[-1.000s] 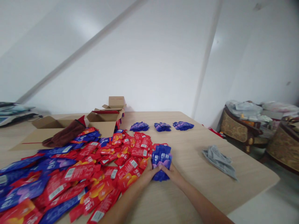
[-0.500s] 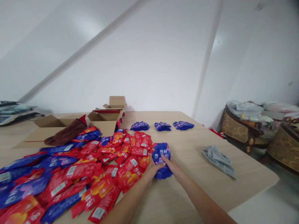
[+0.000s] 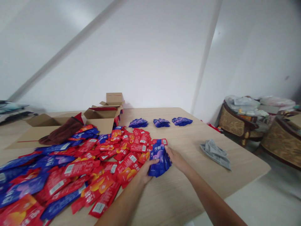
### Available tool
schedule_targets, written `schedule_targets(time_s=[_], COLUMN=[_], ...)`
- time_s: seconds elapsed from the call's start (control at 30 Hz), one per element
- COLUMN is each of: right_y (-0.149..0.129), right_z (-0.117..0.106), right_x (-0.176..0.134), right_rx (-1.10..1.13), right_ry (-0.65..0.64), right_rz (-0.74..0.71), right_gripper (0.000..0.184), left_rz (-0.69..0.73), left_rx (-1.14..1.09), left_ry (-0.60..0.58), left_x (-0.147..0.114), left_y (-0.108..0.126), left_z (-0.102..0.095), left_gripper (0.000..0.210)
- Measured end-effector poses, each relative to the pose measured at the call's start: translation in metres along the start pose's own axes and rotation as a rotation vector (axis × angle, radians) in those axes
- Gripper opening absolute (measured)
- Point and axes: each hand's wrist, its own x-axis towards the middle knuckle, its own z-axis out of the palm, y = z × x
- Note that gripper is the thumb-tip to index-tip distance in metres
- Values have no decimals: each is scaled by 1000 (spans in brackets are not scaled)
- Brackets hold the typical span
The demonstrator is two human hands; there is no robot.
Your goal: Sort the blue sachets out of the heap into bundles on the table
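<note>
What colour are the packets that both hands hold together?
The packets are blue with a purple patch and white lettering, seen best in the head view.

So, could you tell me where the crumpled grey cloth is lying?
In the head view, the crumpled grey cloth lies alone on the right side of the wooden table, right of the right hand.

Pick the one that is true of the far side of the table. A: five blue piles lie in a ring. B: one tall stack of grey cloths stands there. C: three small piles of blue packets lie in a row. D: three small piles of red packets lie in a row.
C: three blue piles lie side by side in a row on the table, beyond the blue stack held between both hands.
</note>
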Motion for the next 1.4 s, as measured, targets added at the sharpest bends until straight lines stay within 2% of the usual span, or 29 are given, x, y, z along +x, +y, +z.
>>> schedule_targets(time_s=[0.03,0.1,0.17,0.23,0.27,0.3,0.4,0.5,0.63,0.7,0.8,0.87,0.97,1.0,1.07,1.13,1.23,1.3,1.4], right_y=[2,14,38,66,79,90,104,91,38,1,-51,-73,-82,-81,-75,-66,-50,-35,-10], right_z=[-16,-54,-94,-124,-133,-137,-123,-89,-32,-1,37,51,53,51,47,45,39,33,28], right_x=[3,5,3,-5,-10,-14,-15,6,53,73,87,82,58,47,27,10,-7,-18,-35], right_rx=[-152,-543,-856,-946,-934,-943,-872,-735,-610,-344,-57,116,337,382,420,432,470,478,429], right_ry=[17,215,434,443,385,357,291,250,260,253,63,-66,-265,-316,-345,-298,-230,-217,-237], right_rz=[-3,65,253,524,630,636,362,159,-15,-168,-202,-42,262,314,285,166,59,39,69], right_gripper=[44,48,51,45,41,40,37,38,38,36,38,47,59,60,59,64,73,67,58], left_rz=[-21,-58,-81,-85,-83,-80,-72,-58,-10,20,66,105,176,213,318,449,608,644,583], left_rx=[-24,-66,-102,-132,-146,-159,-185,-202,-241,-246,-243,-217,-115,-65,55,190,414,558,627], left_ry=[-5,7,24,36,39,40,40,31,-19,-53,-108,-90,23,64,138,197,207,171,117], left_x=[-1,-4,-7,-9,-10,-11,-12,-16,-28,-34,-44,-50,-53,-52,-47,-39,-25,-16,-5], left_y=[0,2,4,6,7,7,9,14,28,36,49,56,63,64,62,55,40,27,5], left_z=[-3,-9,-13,-14,-15,-15,-14,-15,-16,-15,-13,-10,-3,0,5,9,10,5,-4], left_gripper=[50,47,43,41,39,39,37,39,42,41,42,44,48,51,61,71,75,75,80])
